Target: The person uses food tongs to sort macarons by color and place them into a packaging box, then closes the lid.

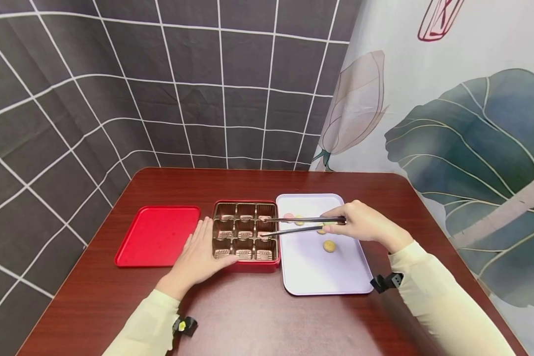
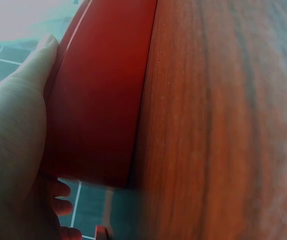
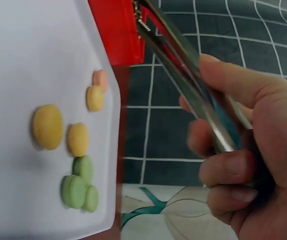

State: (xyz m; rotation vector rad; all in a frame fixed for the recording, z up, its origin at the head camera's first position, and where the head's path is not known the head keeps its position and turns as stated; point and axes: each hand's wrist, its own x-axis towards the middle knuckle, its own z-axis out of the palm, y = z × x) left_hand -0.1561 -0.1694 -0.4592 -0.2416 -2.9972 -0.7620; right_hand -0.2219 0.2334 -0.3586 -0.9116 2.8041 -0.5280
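Observation:
My right hand [image 1: 367, 221] holds metal tongs [image 1: 304, 220] over the white tray. The tong tips stand apart above the right column of a red box [image 1: 258, 267] with a brown divided insert [image 1: 244, 225]; whether they touch anything inside cannot be told. My left hand [image 1: 200, 257] rests against the box's left side, fingers straight and thumb along the near edge. In the left wrist view the thumb [image 2: 38, 62] lies at the red rim. On the tray lie a pink macaron [image 3: 100, 80], yellow macarons [image 3: 48, 126] and green macarons [image 3: 74, 191].
The white tray [image 1: 325, 277] stands against the box's right side. A red lid [image 1: 157, 237] lies left of the box, near the left hand. Under them is a brown wooden table [image 1: 236, 311]. Dark gridded cloth [image 1: 244, 104] hangs behind the table.

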